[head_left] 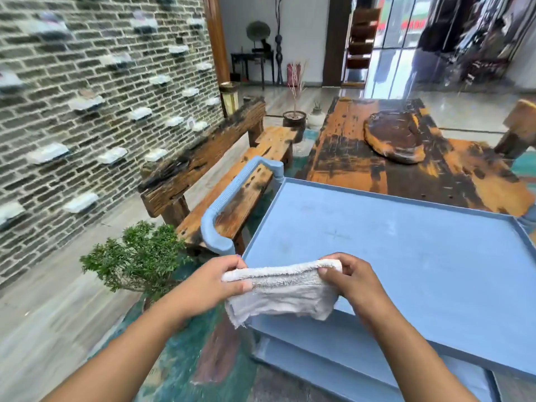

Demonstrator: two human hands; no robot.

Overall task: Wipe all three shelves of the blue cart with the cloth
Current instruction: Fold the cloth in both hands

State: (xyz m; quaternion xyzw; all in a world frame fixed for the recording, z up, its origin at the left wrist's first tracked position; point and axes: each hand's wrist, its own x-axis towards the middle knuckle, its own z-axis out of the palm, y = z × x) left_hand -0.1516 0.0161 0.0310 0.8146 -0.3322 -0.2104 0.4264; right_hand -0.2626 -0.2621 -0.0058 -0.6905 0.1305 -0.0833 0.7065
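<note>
The blue cart (333,369) carries a shallow, rimmed top shelf (420,271), matte and dusty. Over the shelf's 7 o'clock corner both hands stretch a folded white terry cloth (278,294), nubby and frayed. The left hand (217,281) pinches one end and the right hand (352,278) pinches the other. Far off at 12 o'clock, a dark round pot (294,119) holds thin twigs beside a rough plank table (362,163).
</note>
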